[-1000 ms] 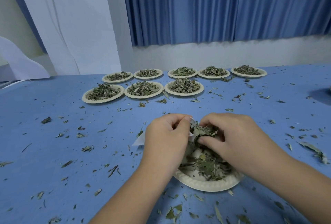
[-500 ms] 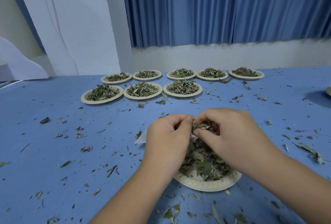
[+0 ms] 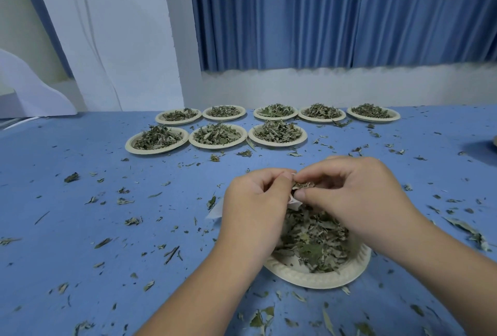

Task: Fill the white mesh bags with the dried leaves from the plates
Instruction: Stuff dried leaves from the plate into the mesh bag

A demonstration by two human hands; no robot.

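Blue curtains (image 3: pixel 336 13) hang behind a blue counter (image 3: pixel 80 214) littered with leaf crumbs. At the far side, eight plates (image 3: pixel 217 145) heaped with leaves sit in two rows. Near me, a plate (image 3: pixel 322 278) of dried leaves (image 3: pixel 314 239) lies under both hands. The left hand (image 3: pixel 255 206) curls around a white mesh bag (image 3: pixel 215 213), just above the plate's left edge. The right hand (image 3: pixel 357 196) pinches a tuft of leaves (image 3: pixel 302 184) against the bag's top, thumb touching the left fingers.

- Soft, even, bluish light; faint shadow under the round beige paper plate (image 3: pixel 317 275) below the fingers (image 3: pixel 301 195).
- Edges far from the fingers bend; the pleated blue curtain (image 3: pixel 322 13) looks soft.
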